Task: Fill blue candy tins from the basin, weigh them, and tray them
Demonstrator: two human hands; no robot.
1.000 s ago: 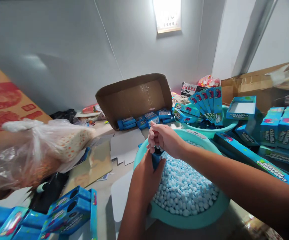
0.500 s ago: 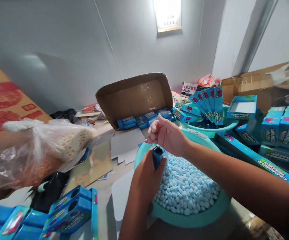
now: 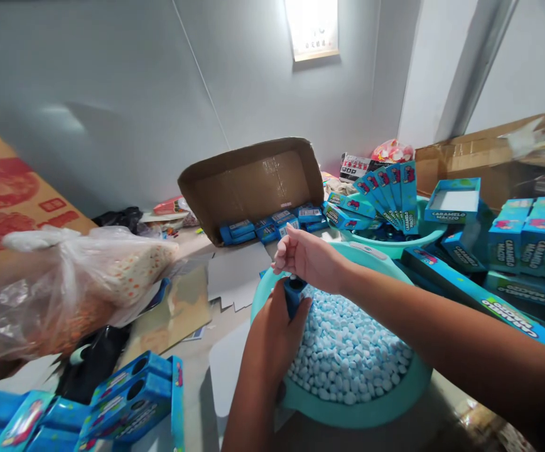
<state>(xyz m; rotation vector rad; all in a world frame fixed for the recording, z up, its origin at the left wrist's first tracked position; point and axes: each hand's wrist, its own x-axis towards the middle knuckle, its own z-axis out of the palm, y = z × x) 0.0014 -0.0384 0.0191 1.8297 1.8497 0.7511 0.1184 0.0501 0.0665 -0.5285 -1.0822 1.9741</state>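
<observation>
My left hand (image 3: 277,326) is wrapped around a small blue box (image 3: 295,297), held upright above the near-left side of a teal basin (image 3: 348,414). The round hole in the box's top faces up. Just over that hole, my right hand (image 3: 307,257) is cupped with its fingers curled inward. A pale candy shows between the fingers and the opening; how many more the palm holds is hidden. Small light-blue and white candies (image 3: 352,345) fill the basin below both hands.
Blue boxes with round holes (image 3: 135,395) stand in a tray at lower left. Behind the basin, a tilted cardboard box (image 3: 253,182) holds blue packs. A second teal basin (image 3: 427,235) and blue cartons (image 3: 512,235) sit right. Clear plastic bags (image 3: 79,282) lie left.
My right hand has shifted slightly left and lower over the box's opening. The left hand keeps its hold on the box, and the whole view has moved slightly.
</observation>
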